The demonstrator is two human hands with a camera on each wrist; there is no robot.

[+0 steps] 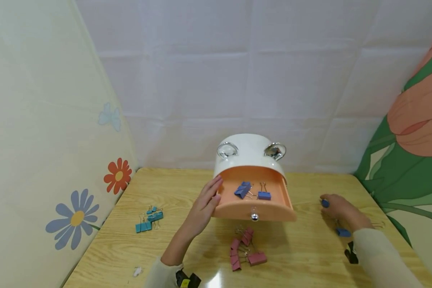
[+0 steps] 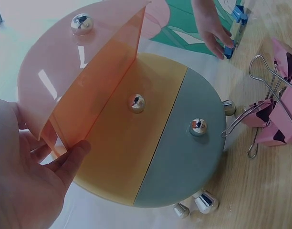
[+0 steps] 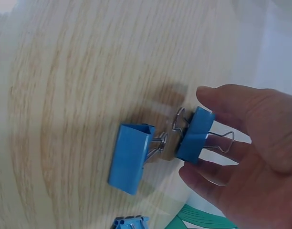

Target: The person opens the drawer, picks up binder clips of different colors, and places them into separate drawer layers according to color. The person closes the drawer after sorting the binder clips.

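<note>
A white rounded box [image 1: 250, 154] with an orange drawer [image 1: 237, 210] pulled out stands mid-table. Two blue binder clips [image 1: 243, 189] lie in the drawer. My left hand [image 1: 203, 206] grips the drawer's left side near its front corner, with fingers along the outer wall [image 2: 34, 160]. At the table's right, my right hand [image 1: 340, 210] holds a blue binder clip [image 3: 196, 135] between thumb and fingers, low over the wood. Beside it lies another blue binder clip [image 3: 129, 157], and part of a further blue clip [image 3: 130, 222] shows at that view's lower edge.
Pink binder clips [image 1: 256, 259] lie in front of the box. Teal binder clips [image 1: 143, 227] sit at the left, near a small white scrap [image 1: 137, 271]. Below the orange drawer are yellow [image 2: 112, 157] and grey-green drawers [image 2: 184, 162]. Fabric walls border the table.
</note>
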